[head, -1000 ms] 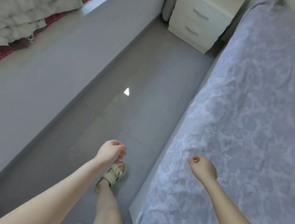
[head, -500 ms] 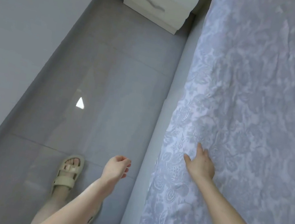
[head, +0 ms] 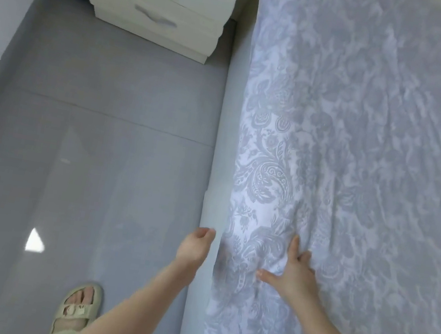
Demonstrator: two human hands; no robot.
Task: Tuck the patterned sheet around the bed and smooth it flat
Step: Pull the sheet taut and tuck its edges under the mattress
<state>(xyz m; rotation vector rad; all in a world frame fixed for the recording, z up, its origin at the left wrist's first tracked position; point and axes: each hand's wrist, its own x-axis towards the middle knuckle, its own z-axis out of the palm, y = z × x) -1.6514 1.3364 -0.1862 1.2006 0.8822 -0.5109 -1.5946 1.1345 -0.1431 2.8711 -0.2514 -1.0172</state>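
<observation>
My right hand (head: 295, 271) lies flat on the patterned sheet (head: 361, 162), palm down, fingers straight and spread, thumb stretched out toward the bed's edge. It grips nothing and only presses on the cloth. My left hand (head: 195, 243) hangs just beside the bed's plain side panel (head: 225, 138), its fingers loosely curled with nothing between them. The fingertips are right at the panel, but I cannot tell whether they touch it. The sheet, pale with a grey paisley print, covers the top of the mattress up to its near edge. Creases fan out from my right hand and ripple further across. My sandalled foot (head: 77, 312) stands on the grey floor (head: 99, 145). A white nightstand (head: 166, 1) sits at the far end beside the bed.
</observation>
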